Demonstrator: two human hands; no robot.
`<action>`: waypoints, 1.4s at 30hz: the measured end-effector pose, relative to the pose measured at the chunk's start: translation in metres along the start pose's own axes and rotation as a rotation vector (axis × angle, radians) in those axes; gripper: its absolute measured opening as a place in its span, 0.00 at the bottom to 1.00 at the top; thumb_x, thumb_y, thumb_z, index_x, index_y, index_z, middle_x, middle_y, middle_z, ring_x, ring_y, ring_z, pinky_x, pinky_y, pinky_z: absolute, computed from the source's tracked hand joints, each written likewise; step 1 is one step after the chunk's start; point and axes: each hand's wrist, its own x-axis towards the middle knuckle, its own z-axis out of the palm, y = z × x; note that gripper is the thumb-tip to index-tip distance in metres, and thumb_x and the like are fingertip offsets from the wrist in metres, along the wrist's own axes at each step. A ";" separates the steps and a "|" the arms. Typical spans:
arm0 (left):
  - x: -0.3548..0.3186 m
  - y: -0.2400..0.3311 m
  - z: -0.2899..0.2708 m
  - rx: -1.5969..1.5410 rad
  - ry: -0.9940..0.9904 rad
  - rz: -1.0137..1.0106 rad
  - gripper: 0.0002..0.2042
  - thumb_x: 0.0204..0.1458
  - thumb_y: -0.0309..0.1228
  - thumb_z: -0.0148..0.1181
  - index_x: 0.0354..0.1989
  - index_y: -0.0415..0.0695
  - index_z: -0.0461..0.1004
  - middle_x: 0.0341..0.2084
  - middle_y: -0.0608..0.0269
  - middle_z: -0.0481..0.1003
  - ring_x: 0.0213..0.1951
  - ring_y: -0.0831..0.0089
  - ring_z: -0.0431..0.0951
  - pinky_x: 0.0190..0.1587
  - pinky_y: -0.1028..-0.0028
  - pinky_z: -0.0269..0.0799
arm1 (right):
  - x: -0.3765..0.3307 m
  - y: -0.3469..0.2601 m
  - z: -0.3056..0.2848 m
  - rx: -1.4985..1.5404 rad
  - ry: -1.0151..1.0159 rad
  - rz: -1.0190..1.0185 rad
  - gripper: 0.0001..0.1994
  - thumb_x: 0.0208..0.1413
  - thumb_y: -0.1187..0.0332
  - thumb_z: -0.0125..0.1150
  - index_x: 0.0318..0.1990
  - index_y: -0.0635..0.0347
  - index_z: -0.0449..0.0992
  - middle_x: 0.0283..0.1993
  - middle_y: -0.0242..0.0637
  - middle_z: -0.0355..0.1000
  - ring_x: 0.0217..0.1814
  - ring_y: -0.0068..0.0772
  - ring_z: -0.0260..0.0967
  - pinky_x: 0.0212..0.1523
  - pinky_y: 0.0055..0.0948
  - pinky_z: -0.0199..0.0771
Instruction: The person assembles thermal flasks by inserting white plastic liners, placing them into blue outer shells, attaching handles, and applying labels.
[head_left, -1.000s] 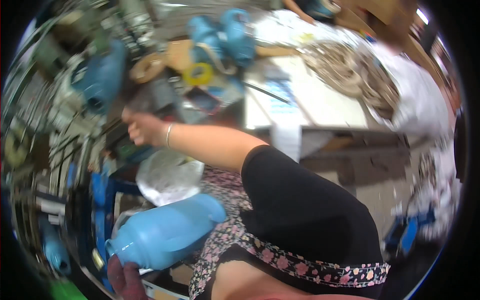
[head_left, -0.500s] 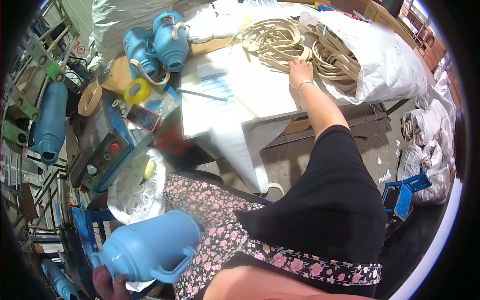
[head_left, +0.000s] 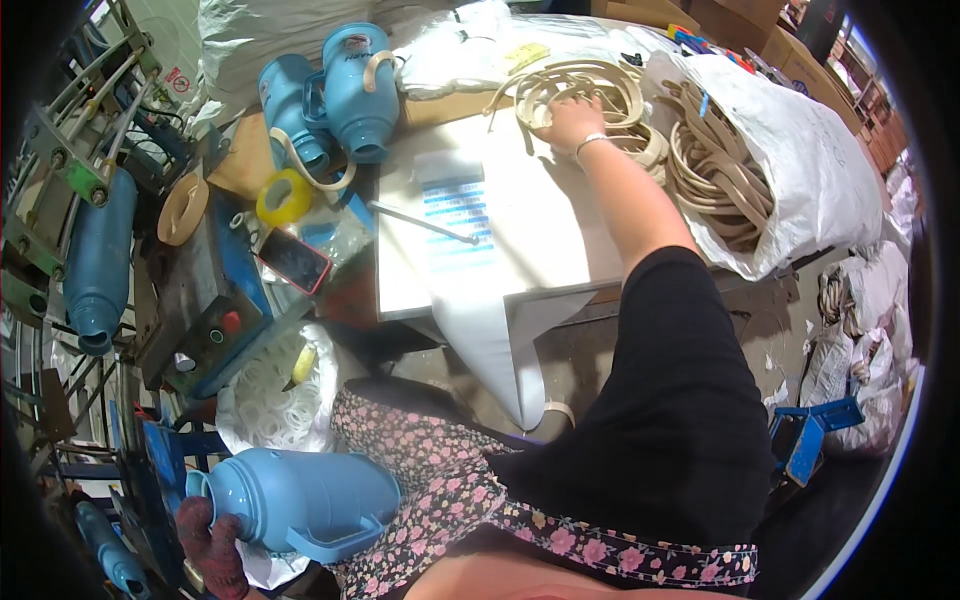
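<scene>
My left hand (head_left: 212, 550), in a dark red knitted glove, grips the neck rim of a blue plastic thermos casing (head_left: 310, 500). The casing lies sideways against my flowered apron, its handle toward the bottom of the view. At the far side of the table, my bare right hand (head_left: 575, 122) rests on a loose coil of beige straps (head_left: 640, 145), fingers apart and touching them. More beige straps (head_left: 715, 170) spill from a white sack (head_left: 810, 170) just to the right. Two blue thermos casings (head_left: 360, 95) with pale strap loops stand mouth-down at the table's back left.
A metal rod (head_left: 425, 222) lies on a blue-striped sheet (head_left: 455, 205) on the white tabletop (head_left: 560, 240). Yellow tape (head_left: 285, 197) and a phone (head_left: 295, 262) sit at left, beside a control box (head_left: 215, 335). Below it, a bag holds white rings (head_left: 275, 405).
My right hand has shifted from the coil's near edge to its upper left part. The held casing has turned slightly, showing more of its mouth. The whole view has shifted a little.
</scene>
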 end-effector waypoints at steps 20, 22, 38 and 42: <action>0.005 -0.017 -0.005 0.024 -0.045 -0.086 0.29 0.40 0.28 0.62 0.56 0.40 0.68 0.57 0.54 0.67 0.59 0.59 0.64 0.63 0.62 0.56 | -0.165 0.023 -0.046 0.191 -0.120 -0.298 0.13 0.50 0.58 0.57 0.36 0.56 0.79 0.32 0.49 0.75 0.40 0.50 0.73 0.45 0.45 0.71; 0.006 -0.044 -0.019 0.170 -0.114 0.009 0.32 0.39 0.31 0.65 0.58 0.42 0.67 0.58 0.53 0.66 0.61 0.58 0.64 0.64 0.62 0.55 | -0.160 -0.009 -0.082 0.491 0.094 -0.245 0.14 0.53 0.58 0.53 0.35 0.58 0.78 0.35 0.50 0.75 0.39 0.54 0.72 0.42 0.46 0.72; 0.003 0.096 -0.001 0.313 -0.399 0.434 0.16 0.32 0.37 0.65 0.28 0.40 0.72 0.31 0.55 0.71 0.36 0.56 0.68 0.42 0.59 0.60 | -0.063 -0.047 -0.099 -0.031 0.032 -0.060 0.29 0.54 0.68 0.51 0.65 0.54 0.58 0.45 0.49 0.75 0.47 0.48 0.74 0.46 0.45 0.72; -0.011 0.115 -0.010 0.345 -0.481 0.456 0.15 0.33 0.39 0.66 0.25 0.42 0.73 0.29 0.56 0.71 0.34 0.57 0.69 0.42 0.59 0.62 | -0.065 -0.058 -0.099 0.062 0.398 -0.089 0.25 0.56 0.68 0.47 0.63 0.52 0.59 0.41 0.45 0.75 0.42 0.45 0.74 0.41 0.43 0.73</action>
